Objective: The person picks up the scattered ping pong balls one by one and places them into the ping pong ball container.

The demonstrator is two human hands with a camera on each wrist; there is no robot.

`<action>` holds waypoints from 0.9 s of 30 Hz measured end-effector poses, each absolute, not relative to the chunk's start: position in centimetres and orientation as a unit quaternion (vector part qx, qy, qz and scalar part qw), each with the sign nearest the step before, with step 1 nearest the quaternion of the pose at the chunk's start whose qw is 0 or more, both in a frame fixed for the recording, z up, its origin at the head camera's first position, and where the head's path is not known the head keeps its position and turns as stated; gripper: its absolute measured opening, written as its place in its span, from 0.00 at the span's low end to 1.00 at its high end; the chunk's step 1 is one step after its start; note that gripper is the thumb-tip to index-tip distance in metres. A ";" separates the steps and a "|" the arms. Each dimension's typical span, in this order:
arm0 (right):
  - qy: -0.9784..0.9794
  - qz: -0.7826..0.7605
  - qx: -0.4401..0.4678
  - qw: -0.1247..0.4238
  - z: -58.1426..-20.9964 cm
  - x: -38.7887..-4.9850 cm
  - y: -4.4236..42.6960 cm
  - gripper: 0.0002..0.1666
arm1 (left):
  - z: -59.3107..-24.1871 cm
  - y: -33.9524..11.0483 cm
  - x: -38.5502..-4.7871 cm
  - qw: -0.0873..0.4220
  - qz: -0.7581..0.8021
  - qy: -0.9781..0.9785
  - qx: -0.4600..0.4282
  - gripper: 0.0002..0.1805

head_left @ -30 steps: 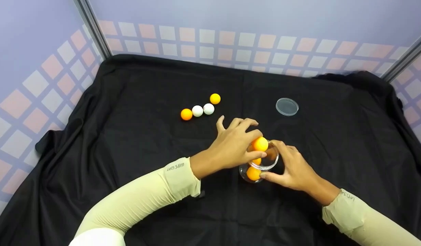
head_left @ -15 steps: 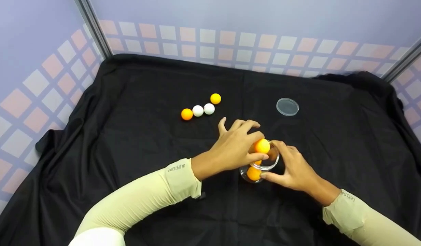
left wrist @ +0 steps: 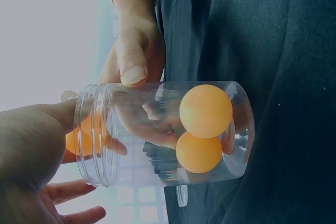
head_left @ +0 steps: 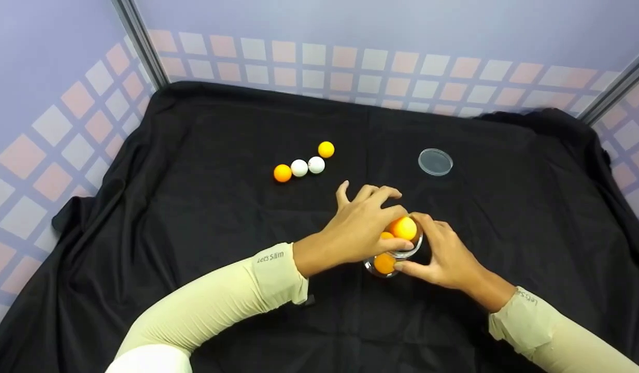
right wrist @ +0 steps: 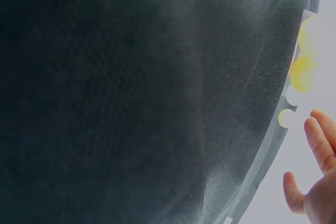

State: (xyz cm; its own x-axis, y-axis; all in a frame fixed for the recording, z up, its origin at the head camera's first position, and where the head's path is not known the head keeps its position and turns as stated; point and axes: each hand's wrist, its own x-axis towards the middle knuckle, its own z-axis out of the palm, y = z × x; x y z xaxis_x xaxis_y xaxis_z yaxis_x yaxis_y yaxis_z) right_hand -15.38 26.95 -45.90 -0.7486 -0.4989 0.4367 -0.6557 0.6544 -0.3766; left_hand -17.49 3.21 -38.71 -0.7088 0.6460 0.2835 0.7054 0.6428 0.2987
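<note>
A clear screw-neck plastic jar stands upright on the cloth in the head view. It appears sideways in the left wrist view. Two orange ping-pong balls lie at its bottom. My right hand holds the jar's side, thumb toward me and fingers on the far side. Between the thumb and a finger of my left hand is another orange ping-pong ball, at the jar's mouth. The other left fingers are spread. In the right wrist view the jar does not show.
Two white balls and two orange balls lie in a loose row on the black cloth, beyond my left hand. A clear round lid lies farther back at the right. Tiled-pattern panels bound the table's back and sides.
My left hand has moved slightly right and toward me, bringing the pinched ball over the jar's mouth. The right hand and jar have stayed in place.
</note>
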 end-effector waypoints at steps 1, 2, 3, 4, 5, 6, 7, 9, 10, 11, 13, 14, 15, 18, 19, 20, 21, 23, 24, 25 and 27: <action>-0.898 0.263 0.320 0.149 -45.9 -15.4 27.0 0.50 | -38.7 3.2 -17.5 0.075 -0.197 -0.903 -0.374 0.23; -0.898 0.263 0.319 0.148 -45.9 -15.4 27.0 0.50 | -38.7 3.2 -17.5 0.074 -0.197 -0.903 -0.375 0.23; -0.899 0.264 0.318 0.147 -45.9 -15.4 27.0 0.50 | -38.7 3.2 -17.5 0.073 -0.197 -0.903 -0.375 0.23; -0.899 0.264 0.317 0.147 -45.9 -15.4 27.0 0.50 | -38.7 3.2 -17.5 0.073 -0.197 -0.903 -0.375 0.23; -0.899 0.264 0.318 0.147 -45.9 -15.4 27.0 0.50 | -38.7 3.2 -17.4 0.072 -0.197 -0.903 -0.374 0.23; -0.899 0.264 0.319 0.147 -45.9 -15.4 27.0 0.51 | -38.7 3.2 -17.5 0.072 -0.197 -0.903 -0.374 0.24; -0.898 0.263 0.320 0.148 -45.9 -15.4 27.0 0.50 | -38.7 3.2 -17.4 0.071 -0.197 -0.904 -0.374 0.24; -0.897 0.262 0.323 0.150 -45.9 -15.4 26.9 0.51 | -38.7 3.2 -17.4 0.071 -0.198 -0.904 -0.373 0.24; -0.897 0.262 0.324 0.151 -45.9 -15.5 26.9 0.51 | -38.7 3.2 -17.4 0.070 -0.198 -0.904 -0.372 0.24; -0.896 0.262 0.325 0.152 -45.9 -15.5 27.0 0.51 | -38.7 3.2 -17.4 0.070 -0.198 -0.904 -0.372 0.24; -0.896 0.262 0.324 0.152 -45.9 -15.5 27.0 0.51 | -38.7 3.2 -17.4 0.069 -0.198 -0.904 -0.372 0.24; -0.897 0.261 0.323 0.153 -45.9 -15.4 27.0 0.51 | -38.7 3.2 -17.4 0.069 -0.198 -0.904 -0.372 0.24; -0.897 0.261 0.323 0.153 -45.9 -15.4 27.0 0.50 | -38.7 3.2 -17.4 0.069 -0.198 -0.904 -0.372 0.24; -0.896 0.263 0.323 0.153 -45.9 -15.4 27.0 0.51 | -38.7 3.2 -17.5 0.069 -0.199 -0.904 -0.372 0.24; -0.896 0.263 0.322 0.152 -45.9 -15.4 27.0 0.51 | -38.7 3.2 -17.4 0.069 -0.199 -0.904 -0.372 0.24; -0.897 0.264 0.321 0.152 -45.9 -15.4 26.9 0.51 | -38.7 3.2 -17.4 0.069 -0.199 -0.904 -0.371 0.24; -0.897 0.266 0.320 0.151 -45.9 -15.4 26.9 0.51 | -38.7 3.2 -17.4 0.069 -0.199 -0.904 -0.371 0.24; -0.898 0.267 0.317 0.148 -45.9 -15.4 26.9 0.51 | -38.7 3.2 -17.4 0.069 -0.198 -0.905 -0.370 0.24; -0.898 0.268 0.316 0.147 -45.9 -15.4 26.9 0.51 | -38.7 3.2 -17.4 0.069 -0.197 -0.905 -0.370 0.24; -0.899 0.268 0.314 0.145 -45.9 -15.3 26.9 0.51 | -38.7 3.2 -17.4 0.069 -0.196 -0.905 -0.370 0.24; -0.899 0.266 0.315 0.146 -45.9 -15.3 26.9 0.51 | -38.7 3.2 -17.4 0.068 -0.196 -0.905 -0.370 0.24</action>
